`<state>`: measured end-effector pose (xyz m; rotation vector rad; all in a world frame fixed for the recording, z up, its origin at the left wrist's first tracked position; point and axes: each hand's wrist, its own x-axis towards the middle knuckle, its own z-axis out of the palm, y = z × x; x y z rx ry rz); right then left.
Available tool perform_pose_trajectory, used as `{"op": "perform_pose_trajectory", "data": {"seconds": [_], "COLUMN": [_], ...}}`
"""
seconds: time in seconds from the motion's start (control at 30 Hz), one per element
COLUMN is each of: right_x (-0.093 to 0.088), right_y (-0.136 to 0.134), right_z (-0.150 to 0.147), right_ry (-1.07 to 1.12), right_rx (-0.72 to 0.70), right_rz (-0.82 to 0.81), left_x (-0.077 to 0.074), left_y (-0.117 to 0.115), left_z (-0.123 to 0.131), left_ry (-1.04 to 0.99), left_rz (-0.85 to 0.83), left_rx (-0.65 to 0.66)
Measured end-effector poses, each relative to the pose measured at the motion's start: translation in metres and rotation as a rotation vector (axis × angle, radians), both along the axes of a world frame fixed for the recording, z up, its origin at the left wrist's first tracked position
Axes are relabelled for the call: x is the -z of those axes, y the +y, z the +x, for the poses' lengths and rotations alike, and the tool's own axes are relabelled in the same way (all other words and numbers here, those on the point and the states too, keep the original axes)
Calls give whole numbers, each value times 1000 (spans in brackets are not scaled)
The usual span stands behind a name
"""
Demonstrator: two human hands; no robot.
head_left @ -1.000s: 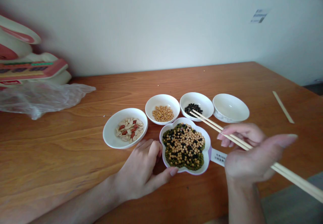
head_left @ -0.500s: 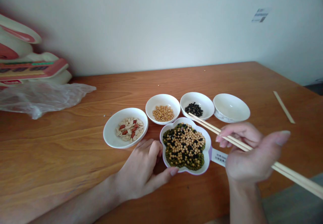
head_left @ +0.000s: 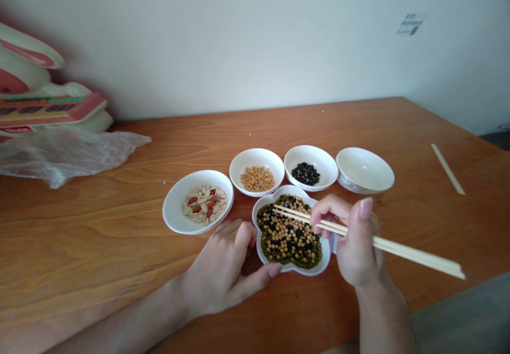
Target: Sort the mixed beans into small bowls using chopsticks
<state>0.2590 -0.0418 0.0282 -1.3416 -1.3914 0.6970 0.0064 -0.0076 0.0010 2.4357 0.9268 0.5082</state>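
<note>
My right hand is closed around a pair of wooden chopsticks; their tips lie over the mixed yellow, black and green beans in the flower-shaped white dish. My left hand rests on the table with its fingers curled against that dish's left edge. Behind stand three small white bowls: one with yellow beans, one with black beans, one with nothing in it. A wider white bowl to the left holds pale seeds and red peanuts.
A crumpled clear plastic bag lies at the back left of the wooden table, in front of pink and white packaging. A single loose stick lies at the right. The wall runs close behind the table.
My right hand has swung left and down, bringing the chopstick tips from over the black-bean bowl to the mixed beans in the flower dish. My left hand has stayed still.
</note>
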Motion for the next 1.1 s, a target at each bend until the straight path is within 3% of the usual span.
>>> {"op": "perform_pose_trajectory", "data": {"seconds": [0.57,1.1], "right_x": [-6,-1], "right_y": [-2,-4], "right_z": [-5,-5], "right_ry": [-113,-57], "right_rx": [8,10], "right_rz": [96,79], "left_x": [-2,1], "left_y": [1,1], "left_z": [0,0], "left_ry": [-6,-6], "left_rz": [9,-10], "left_rx": [-1,-4]}}
